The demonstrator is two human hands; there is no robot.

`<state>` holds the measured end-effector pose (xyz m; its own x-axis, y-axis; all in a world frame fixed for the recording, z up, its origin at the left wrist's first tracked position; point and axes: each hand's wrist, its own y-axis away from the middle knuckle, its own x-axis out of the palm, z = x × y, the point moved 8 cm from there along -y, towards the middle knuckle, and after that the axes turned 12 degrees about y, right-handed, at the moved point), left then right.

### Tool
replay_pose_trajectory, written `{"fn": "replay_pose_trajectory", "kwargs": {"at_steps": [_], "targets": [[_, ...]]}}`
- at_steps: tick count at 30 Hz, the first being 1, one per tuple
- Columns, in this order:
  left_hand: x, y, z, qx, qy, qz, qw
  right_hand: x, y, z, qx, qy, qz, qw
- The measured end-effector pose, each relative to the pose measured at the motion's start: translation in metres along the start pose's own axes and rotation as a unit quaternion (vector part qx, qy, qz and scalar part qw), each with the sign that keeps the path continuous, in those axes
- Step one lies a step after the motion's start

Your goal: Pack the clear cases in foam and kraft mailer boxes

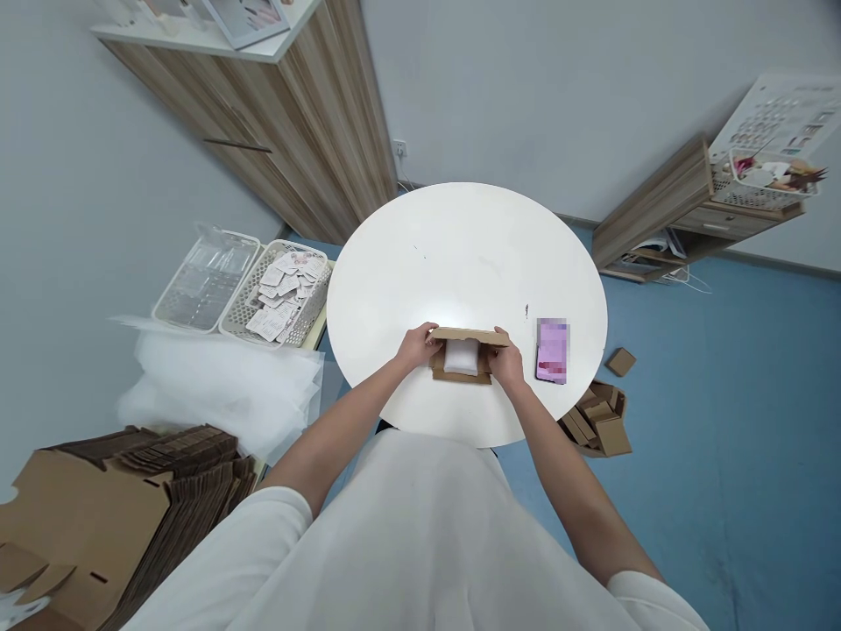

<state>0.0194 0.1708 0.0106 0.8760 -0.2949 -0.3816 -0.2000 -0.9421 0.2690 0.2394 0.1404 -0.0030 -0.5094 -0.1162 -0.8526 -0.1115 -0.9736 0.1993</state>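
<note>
A small brown cardboard box [470,336] stands partly open near the front of the round white table [473,254]. Inside it lies a white wrapped packet [461,358]. My left hand [419,345] grips the left end of the box, fingers closed on the cardboard by the raised lid. At the right end, my right hand [505,360] holds the lid and side wall; some of its fingers are hidden behind the cardboard. A phone with a pink-purple screen [552,351] lies on the table to the right of my right hand.
Left of the table are a basket of printed cards [282,294], a basket of clear plastic [208,280], white translucent sheets [210,377] and stacked flat cardboard [85,517]. Small boxes [599,419] are on the right, below table height. Wooden cabinets [263,114] stand behind.
</note>
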Motion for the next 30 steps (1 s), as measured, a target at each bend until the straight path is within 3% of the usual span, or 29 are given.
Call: {"fn": "replay_pose_trajectory", "kwargs": {"at_steps": [4,7,12,14,17,20,24,30], "targets": [[-0.002,0.004,-0.005,0.005,0.0,0.04,0.999,-0.006,0.005,0.003,-0.031,-0.001,-0.006,0.999],[-0.003,0.01,-0.006,-0.014,0.071,0.104,0.992,-0.006,0.01,0.0,-0.058,0.006,0.018,0.998],[-0.005,0.026,0.017,-0.15,0.29,0.162,0.931,0.0,0.017,-0.006,-0.108,-0.054,0.061,0.991],[-0.005,0.03,0.025,-0.183,0.323,0.158,0.915,0.002,0.019,-0.006,-0.114,-0.081,0.072,0.988],[-0.008,0.033,0.032,-0.195,0.265,0.122,0.936,0.001,0.022,-0.007,-0.091,-0.122,0.074,0.986],[-0.009,0.034,0.03,-0.178,0.182,0.071,0.964,0.0,0.026,-0.01,-0.039,-0.176,0.088,0.98],[0.007,0.041,0.025,-0.144,0.186,0.088,0.968,0.002,0.036,-0.011,0.02,-0.243,0.113,0.963],[0.012,0.052,0.036,-0.122,0.152,0.032,0.98,0.02,0.054,-0.01,0.014,-0.287,0.104,0.952]]}}
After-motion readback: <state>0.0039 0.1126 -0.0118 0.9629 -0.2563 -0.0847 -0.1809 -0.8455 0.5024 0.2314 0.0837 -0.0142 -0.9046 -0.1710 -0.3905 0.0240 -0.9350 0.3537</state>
